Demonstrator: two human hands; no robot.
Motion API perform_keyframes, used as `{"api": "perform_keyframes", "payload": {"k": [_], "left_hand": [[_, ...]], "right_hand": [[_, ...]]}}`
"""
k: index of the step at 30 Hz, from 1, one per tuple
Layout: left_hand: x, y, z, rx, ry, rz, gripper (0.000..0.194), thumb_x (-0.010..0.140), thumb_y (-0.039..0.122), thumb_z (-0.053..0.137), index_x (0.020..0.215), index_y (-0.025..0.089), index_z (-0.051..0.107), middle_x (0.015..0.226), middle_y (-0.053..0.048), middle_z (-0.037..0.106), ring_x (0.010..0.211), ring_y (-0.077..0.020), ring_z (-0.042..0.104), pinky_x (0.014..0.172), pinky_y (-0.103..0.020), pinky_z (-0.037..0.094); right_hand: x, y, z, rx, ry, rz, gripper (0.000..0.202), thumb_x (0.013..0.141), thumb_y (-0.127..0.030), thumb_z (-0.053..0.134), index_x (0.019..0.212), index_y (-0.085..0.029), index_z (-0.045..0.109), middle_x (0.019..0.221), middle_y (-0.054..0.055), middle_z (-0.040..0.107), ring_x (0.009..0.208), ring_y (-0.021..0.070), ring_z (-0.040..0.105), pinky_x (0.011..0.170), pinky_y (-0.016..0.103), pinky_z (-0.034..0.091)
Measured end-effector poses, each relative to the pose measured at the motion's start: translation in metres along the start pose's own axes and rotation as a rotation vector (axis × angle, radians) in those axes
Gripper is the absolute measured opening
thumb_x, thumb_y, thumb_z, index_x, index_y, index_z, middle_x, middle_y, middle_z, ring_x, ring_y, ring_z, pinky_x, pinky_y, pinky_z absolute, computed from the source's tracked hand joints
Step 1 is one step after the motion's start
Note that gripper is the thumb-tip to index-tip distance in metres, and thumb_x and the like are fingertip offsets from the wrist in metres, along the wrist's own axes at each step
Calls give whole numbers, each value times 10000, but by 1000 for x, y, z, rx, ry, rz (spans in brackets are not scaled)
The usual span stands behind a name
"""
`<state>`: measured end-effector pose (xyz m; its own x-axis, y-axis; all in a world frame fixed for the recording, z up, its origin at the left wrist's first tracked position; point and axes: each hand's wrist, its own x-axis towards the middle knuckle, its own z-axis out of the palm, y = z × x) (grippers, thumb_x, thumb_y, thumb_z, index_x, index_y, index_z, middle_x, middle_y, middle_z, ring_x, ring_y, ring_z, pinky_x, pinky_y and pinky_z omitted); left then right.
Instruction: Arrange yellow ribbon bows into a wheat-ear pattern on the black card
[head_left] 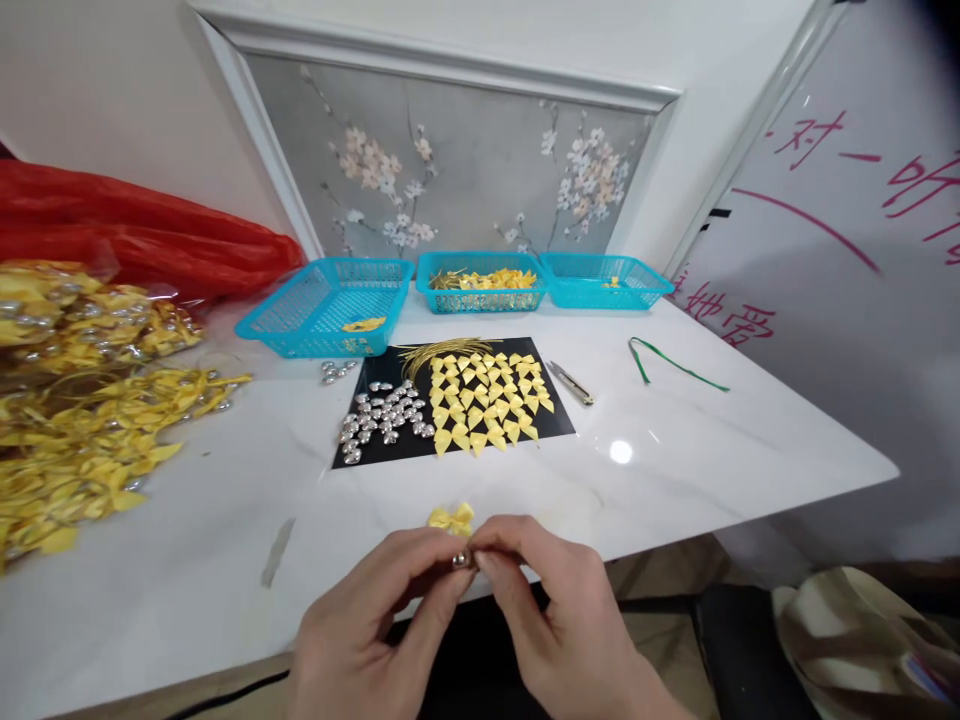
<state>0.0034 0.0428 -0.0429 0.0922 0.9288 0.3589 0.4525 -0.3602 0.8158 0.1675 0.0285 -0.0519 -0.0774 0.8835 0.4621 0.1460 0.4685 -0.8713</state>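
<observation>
At the table's front edge, my left hand [382, 610] and my right hand [555, 610] meet fingertip to fingertip, both closed around a small silver bead [461, 560]. A yellow bow [452, 518] shows just beyond my fingertips; whether it is joined to the bead I cannot tell. Farther back lies a black mat [390, 455]. On it, silver beads [390, 412] are scattered at the left, yellow bows [491, 400] stand in rows at the right, and thin gold ties [450, 350] lie along the back.
Three blue baskets [330, 300] line the back; the middle one holds yellow and gold pieces. Finished-looking yellow bunches [90, 430] are heaped at left beside red fabric [150, 230]. A cutter [571, 383] and a green strand [679, 367] lie at right.
</observation>
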Motion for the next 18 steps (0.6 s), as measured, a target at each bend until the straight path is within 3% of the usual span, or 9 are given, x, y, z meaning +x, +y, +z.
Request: {"api": "perform_keyframes", "payload": {"k": [3,6,10,13,16,18], "left_hand": [[-3,-6,1,120,-23,152,178,845,201,668,952,326,735,932,55,790,780,-119,752,733,-143,581],[-5,-10,2,156,-89,161,190,865,194,654,1003,313,709,975,40,784,809,-122,750,724,-145,581],[-5,-13,0,109,-108,84,116,863,226,665,926,316,700,880,70,776,734,-110,740,671,-129,571],[-3,-16,-3,129,-54,33,43,846,284,690,870,315,708,805,80,761,681,-113,720,627,-135,554],[-1,-22,-6,214,-14,1,60,819,354,719,863,314,723,874,52,737,697,-131,685,667,-183,554],[2,-26,-4,251,-29,-30,73,825,373,708,858,313,734,945,27,702,758,-149,678,714,-218,555]], "right_hand": [[-2,3,2,-71,17,-10,131,969,-101,511,1014,-170,613,882,19,704,759,129,676,711,168,515],[-1,7,5,-191,67,-103,146,974,-83,499,959,-172,614,784,8,675,647,126,636,619,180,505],[1,4,1,-186,141,-230,175,955,-49,530,940,-180,646,946,52,687,870,177,668,785,252,556],[1,-6,-13,68,217,-103,185,1012,-91,488,985,-213,625,1044,48,672,822,152,679,743,260,593],[3,-21,-32,422,292,38,202,1084,-168,399,1041,-251,578,953,14,663,707,129,678,575,219,597],[6,-32,-43,498,402,29,162,1084,-205,433,1018,-246,575,861,-6,638,622,116,654,539,221,597]]}}
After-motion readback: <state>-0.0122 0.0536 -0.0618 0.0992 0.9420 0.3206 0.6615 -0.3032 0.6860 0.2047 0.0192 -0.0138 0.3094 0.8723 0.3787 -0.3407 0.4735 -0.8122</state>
